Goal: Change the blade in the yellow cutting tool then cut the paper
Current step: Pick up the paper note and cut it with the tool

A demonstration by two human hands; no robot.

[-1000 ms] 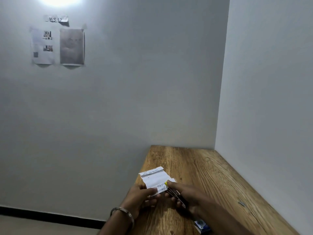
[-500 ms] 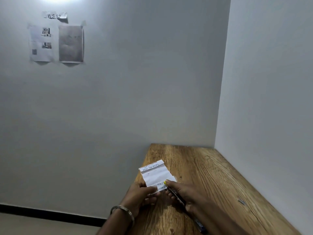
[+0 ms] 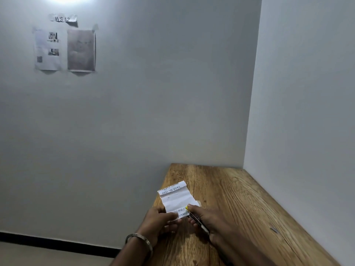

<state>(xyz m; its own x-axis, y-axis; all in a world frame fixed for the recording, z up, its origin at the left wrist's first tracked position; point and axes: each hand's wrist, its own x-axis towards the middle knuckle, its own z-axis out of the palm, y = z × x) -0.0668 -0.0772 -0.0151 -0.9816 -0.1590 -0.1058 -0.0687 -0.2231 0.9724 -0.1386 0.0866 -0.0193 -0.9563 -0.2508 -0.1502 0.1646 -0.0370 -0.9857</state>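
A small white printed paper [image 3: 176, 199] lies on the wooden table [image 3: 240, 204] near its left edge. My left hand [image 3: 160, 220], with a metal bangle on the wrist, pins down the paper's near end with its fingertips. My right hand [image 3: 208, 217] grips the yellow cutting tool [image 3: 196, 217] like a pen. The tool's yellow tip touches the paper's right edge, and its dark body runs back under my fingers.
White walls close in the table at the back and right. Several sheets and a "WS 12" label [image 3: 63, 18] are taped on the far wall. A small dark scrap [image 3: 274, 230] lies on the table to the right. The floor drops away left of the table.
The view has tilted slightly, so the table and hands sit a little higher in frame. Both hands keep their hold; the tool tip stays at the paper's right edge.
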